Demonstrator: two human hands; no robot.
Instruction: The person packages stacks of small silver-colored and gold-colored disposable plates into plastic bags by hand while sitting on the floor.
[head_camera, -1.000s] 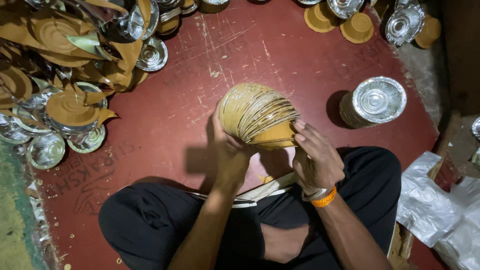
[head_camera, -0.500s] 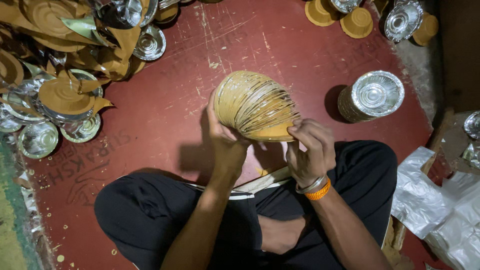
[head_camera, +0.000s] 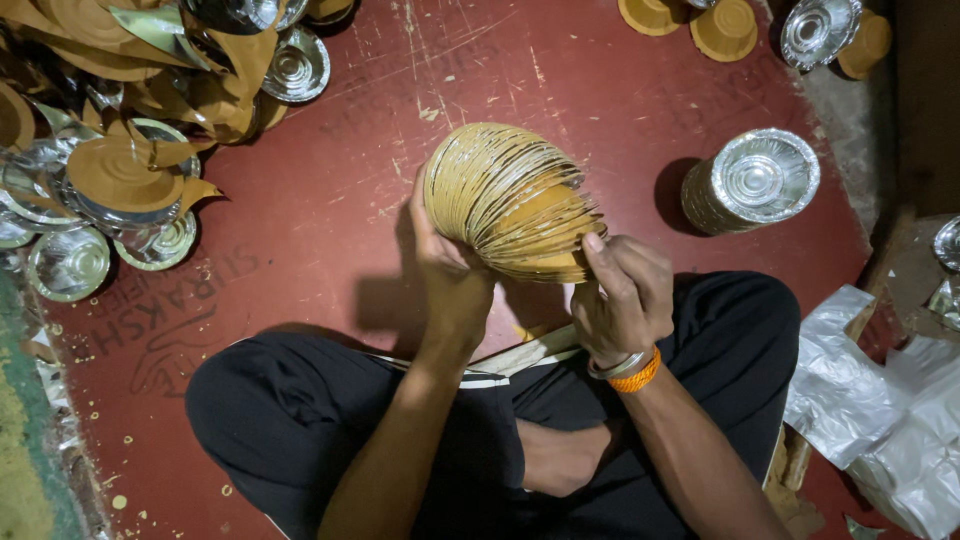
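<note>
I sit cross-legged on a red floor (head_camera: 330, 200) and hold up a thick stack of tan paper bowls (head_camera: 505, 195) on its side in front of me. My left hand (head_camera: 445, 265) cups the stack's left end. My right hand (head_camera: 620, 290), with an orange band and a metal bangle at the wrist, grips the right end, fingers spread over the fanned rims. The rims splay apart toward the right.
A stack of silver foil bowls (head_camera: 752, 180) stands on the floor to the right. A heap of loose silver and tan bowls (head_camera: 120, 150) fills the upper left. More bowls (head_camera: 725, 25) lie at the top right. Crumpled silver plastic (head_camera: 880, 410) lies at the lower right.
The stack has tilted and its rims have fanned out more toward the right. Both hands keep their grip on it.
</note>
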